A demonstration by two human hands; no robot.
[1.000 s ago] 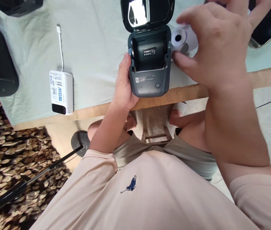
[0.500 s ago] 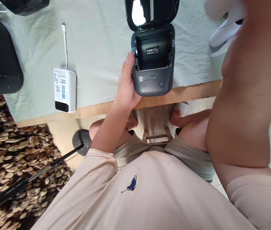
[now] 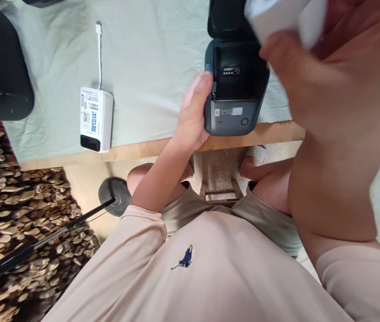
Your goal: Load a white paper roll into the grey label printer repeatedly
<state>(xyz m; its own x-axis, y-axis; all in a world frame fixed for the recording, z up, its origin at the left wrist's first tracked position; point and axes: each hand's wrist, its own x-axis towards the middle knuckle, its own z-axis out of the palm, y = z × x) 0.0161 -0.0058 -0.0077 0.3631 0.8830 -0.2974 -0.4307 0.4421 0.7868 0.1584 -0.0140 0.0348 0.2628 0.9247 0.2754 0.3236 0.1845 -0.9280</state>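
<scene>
Left hand [image 3: 193, 112] is clamped on the left side of the dark printer [image 3: 232, 118], thumb up along its wall, right by the desk's near edge [image 3: 136, 151]. The printer's near end overlaps the wooden strip in view; whether it rests there or is held up, I can't tell. Its lid [image 3: 228, 20] stands open toward the far side, baring the hollow. From the hand leftward, a broad stretch of pale cloth [image 3: 149, 76] runs to the white power bank [image 3: 96, 120], which lies near that same edge, its short cable [image 3: 100, 58] pointing away from the person. Farther over, a black case [image 3: 2, 67] takes up the desk's left side. Right hand [image 3: 330, 71] is closed around a blurred white object [image 3: 285, 18], just over the printer's far right corner, partly hiding it.
</scene>
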